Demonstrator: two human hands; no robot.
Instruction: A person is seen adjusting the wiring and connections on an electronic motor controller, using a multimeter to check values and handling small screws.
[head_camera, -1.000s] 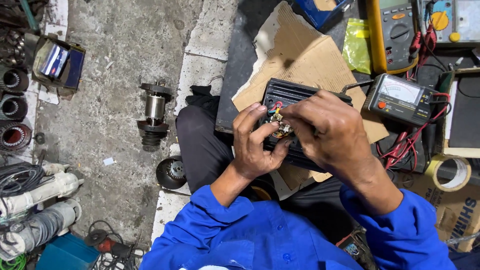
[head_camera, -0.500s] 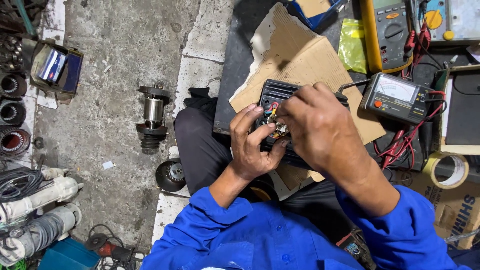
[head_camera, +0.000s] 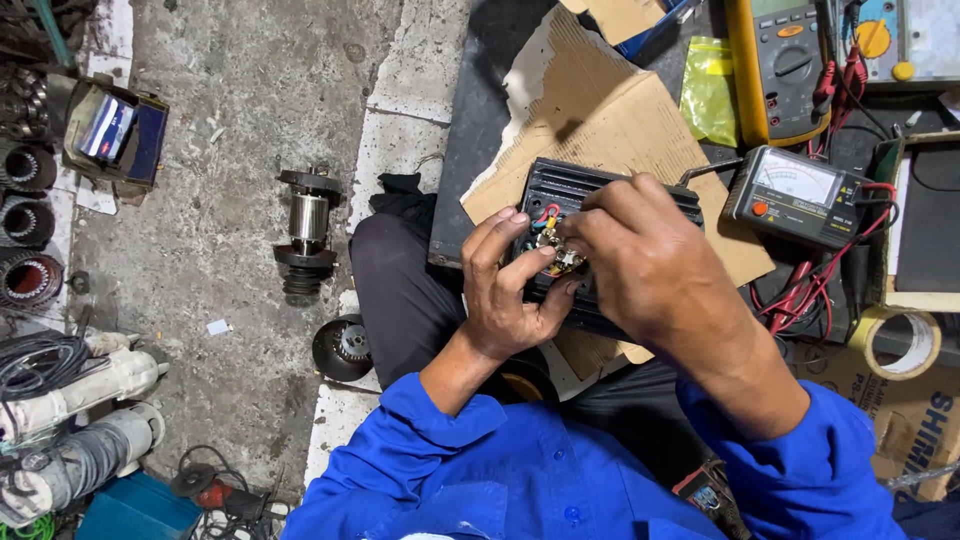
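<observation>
Brass terminal part, seemingly pinched between both hands' fingers

A black ribbed motor housing lies flat beneath both hands, its small terminal cluster of red, blue and yellow wires exposed between the fingertips.

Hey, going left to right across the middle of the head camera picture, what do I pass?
Stacked motor stators → motor rotor on the floor → left hand → right hand on the black finned unit → analog meter → tape roll.
</observation>
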